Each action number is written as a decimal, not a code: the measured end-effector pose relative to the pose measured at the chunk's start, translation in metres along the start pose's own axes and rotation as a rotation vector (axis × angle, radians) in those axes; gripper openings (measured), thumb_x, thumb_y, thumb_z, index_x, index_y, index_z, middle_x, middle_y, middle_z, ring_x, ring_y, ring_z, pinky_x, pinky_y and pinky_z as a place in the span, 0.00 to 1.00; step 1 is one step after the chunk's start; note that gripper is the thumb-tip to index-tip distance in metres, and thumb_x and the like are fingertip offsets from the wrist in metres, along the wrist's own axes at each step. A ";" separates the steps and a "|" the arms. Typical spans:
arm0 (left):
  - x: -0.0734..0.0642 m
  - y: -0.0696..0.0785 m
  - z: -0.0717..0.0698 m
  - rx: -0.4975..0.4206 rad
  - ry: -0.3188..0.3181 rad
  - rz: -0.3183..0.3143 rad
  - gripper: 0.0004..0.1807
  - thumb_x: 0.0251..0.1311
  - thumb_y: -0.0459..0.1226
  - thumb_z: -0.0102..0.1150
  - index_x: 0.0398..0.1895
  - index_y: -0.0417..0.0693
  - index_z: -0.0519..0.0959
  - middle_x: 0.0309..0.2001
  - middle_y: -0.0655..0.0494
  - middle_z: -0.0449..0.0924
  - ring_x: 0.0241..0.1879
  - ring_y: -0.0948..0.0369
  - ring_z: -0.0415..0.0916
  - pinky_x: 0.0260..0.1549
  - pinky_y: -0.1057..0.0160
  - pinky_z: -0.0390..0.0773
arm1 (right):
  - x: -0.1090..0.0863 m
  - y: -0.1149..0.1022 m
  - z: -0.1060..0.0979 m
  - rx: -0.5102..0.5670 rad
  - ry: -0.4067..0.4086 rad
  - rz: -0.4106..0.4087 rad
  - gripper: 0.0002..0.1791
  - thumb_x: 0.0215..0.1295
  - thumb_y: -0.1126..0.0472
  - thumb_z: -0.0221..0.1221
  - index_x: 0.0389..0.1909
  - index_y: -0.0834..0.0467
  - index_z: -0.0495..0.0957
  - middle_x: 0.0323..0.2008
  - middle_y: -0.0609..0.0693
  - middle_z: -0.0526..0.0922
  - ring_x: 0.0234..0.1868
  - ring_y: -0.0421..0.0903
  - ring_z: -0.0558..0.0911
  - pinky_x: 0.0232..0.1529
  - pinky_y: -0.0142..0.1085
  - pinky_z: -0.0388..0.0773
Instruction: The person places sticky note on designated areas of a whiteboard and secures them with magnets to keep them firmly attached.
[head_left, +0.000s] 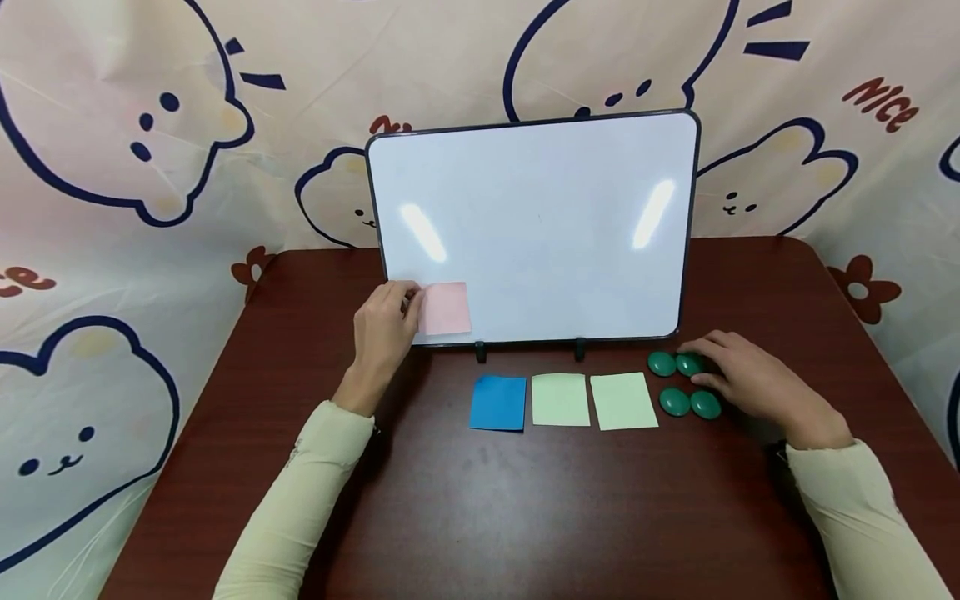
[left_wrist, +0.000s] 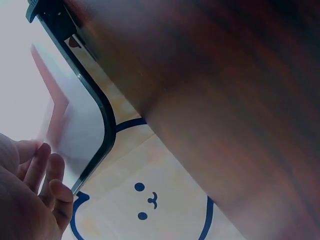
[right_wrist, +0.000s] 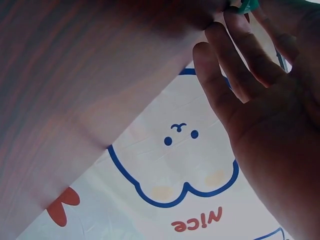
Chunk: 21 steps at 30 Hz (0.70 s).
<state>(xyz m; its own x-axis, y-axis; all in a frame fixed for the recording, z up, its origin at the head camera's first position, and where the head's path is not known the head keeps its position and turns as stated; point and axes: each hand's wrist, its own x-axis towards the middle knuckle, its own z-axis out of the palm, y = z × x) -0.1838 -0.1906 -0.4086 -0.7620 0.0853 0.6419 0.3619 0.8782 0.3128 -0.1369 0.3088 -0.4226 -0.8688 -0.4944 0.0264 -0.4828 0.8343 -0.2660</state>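
My left hand point(head_left: 382, 329) pinches the left edge of a pink sticky note point(head_left: 446, 308), which lies against the lower left of a white dry-erase board point(head_left: 536, 225). In the left wrist view, the thumb and fingertips of that hand meet at the edge of the pink note point(left_wrist: 59, 107). On the right, my right hand point(head_left: 757, 383) has its thumb and index finger around a green round magnet point(head_left: 687, 364). In the right wrist view only a bit of a green magnet point(right_wrist: 248, 6) shows at the fingertips. Several such magnets form a cluster there, including one front left point(head_left: 674, 402).
A blue sticky note point(head_left: 498, 403) and two pale green notes, one in the middle point(head_left: 560, 400) and one at right point(head_left: 624, 401), lie in a row before the board. Black feet point(head_left: 481, 352) hold the board up on the brown table point(head_left: 525, 517). A printed cloth point(head_left: 315, 50) hangs behind.
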 end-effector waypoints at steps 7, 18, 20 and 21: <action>0.001 -0.001 0.002 -0.027 -0.022 -0.049 0.09 0.67 0.39 0.62 0.39 0.41 0.83 0.35 0.46 0.85 0.34 0.53 0.82 0.29 0.55 0.81 | 0.000 0.001 0.000 -0.002 0.002 -0.002 0.23 0.60 0.63 0.68 0.56 0.60 0.78 0.48 0.58 0.81 0.49 0.56 0.79 0.49 0.55 0.79; 0.001 -0.001 0.002 -0.047 -0.015 -0.049 0.08 0.65 0.39 0.64 0.37 0.41 0.84 0.34 0.46 0.84 0.33 0.54 0.80 0.28 0.56 0.80 | 0.000 -0.001 -0.004 0.046 0.059 0.083 0.22 0.66 0.61 0.64 0.60 0.57 0.74 0.51 0.59 0.77 0.50 0.55 0.78 0.48 0.59 0.79; 0.001 -0.001 0.001 -0.037 -0.013 -0.040 0.08 0.65 0.38 0.63 0.37 0.41 0.85 0.34 0.46 0.83 0.32 0.53 0.80 0.28 0.56 0.81 | 0.001 -0.003 -0.005 0.065 0.081 0.107 0.23 0.67 0.61 0.64 0.61 0.56 0.73 0.52 0.58 0.77 0.51 0.54 0.78 0.49 0.59 0.79; 0.001 -0.002 0.001 -0.028 -0.013 -0.036 0.09 0.65 0.38 0.64 0.37 0.41 0.85 0.33 0.46 0.82 0.32 0.53 0.79 0.29 0.56 0.81 | 0.001 -0.003 -0.005 0.075 0.089 0.118 0.23 0.67 0.60 0.63 0.62 0.55 0.73 0.53 0.58 0.76 0.51 0.54 0.77 0.50 0.59 0.79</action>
<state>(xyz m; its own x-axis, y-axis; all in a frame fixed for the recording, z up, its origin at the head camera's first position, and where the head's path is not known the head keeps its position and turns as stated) -0.1856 -0.1915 -0.4092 -0.7815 0.0597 0.6210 0.3486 0.8672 0.3555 -0.1370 0.3065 -0.4170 -0.9268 -0.3680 0.0749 -0.3704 0.8629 -0.3438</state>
